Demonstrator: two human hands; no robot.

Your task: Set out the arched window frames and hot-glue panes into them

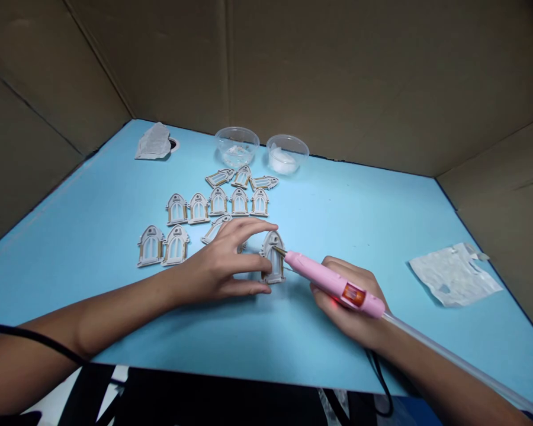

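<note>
Between the fingers of my left hand (233, 260) is a small arched window piece (274, 260), held at its left side, top and bottom edge on the blue table. My right hand (353, 302) is closed round a pink pen-shaped tool (324, 277) with a clear tube at its rear. The tool's metal tip is at the upper part of the held piece; whether it touches cannot be told. Several similar arched pieces (198, 208) lie in rows beyond and left of my left hand, one of them (217, 228) partly hidden by it.
Two clear plastic cups, one with small bits (237, 148) and one with white material (288, 155), stand behind the pieces. Crumpled paper (154, 142) lies at the back left, a white sheet (453, 275) at the right. Cardboard walls (337, 77) surround the table. A black cable (35, 337) crosses my left forearm.
</note>
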